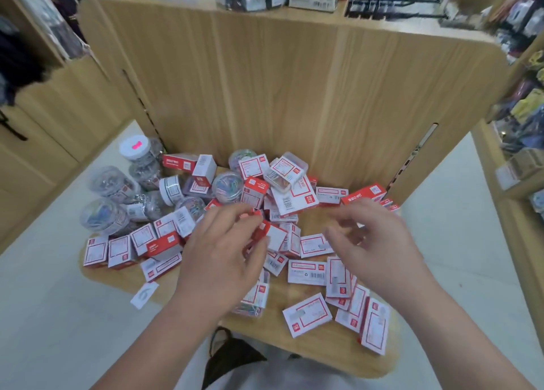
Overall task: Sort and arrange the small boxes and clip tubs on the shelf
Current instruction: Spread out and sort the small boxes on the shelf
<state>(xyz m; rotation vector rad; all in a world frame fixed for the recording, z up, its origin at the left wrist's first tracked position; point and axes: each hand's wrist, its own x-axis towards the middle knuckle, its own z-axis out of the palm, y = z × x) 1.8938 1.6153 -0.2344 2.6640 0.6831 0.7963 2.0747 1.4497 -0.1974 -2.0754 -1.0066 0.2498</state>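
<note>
Several small red-and-white boxes [307, 272] lie scattered over the wooden shelf [318, 345]. Clear clip tubs [112, 180] are bunched at the shelf's left and back. Over the middle of the pile, my left hand [220, 254] has its fingers curled round a small red-and-white box [272, 235]. To the right of that box my right hand [374, 236] hovers with loosely bent fingers, and nothing shows in its grasp. A row of boxes [123, 249] stands side by side at the left front.
A tall wooden back panel [294, 95] rises behind the shelf. A price tag [144, 294] hangs at the shelf's front left edge. Other stocked racks [524, 101] stand at the right, with pale floor on both sides. A black face mask [232, 357] hangs below my chin.
</note>
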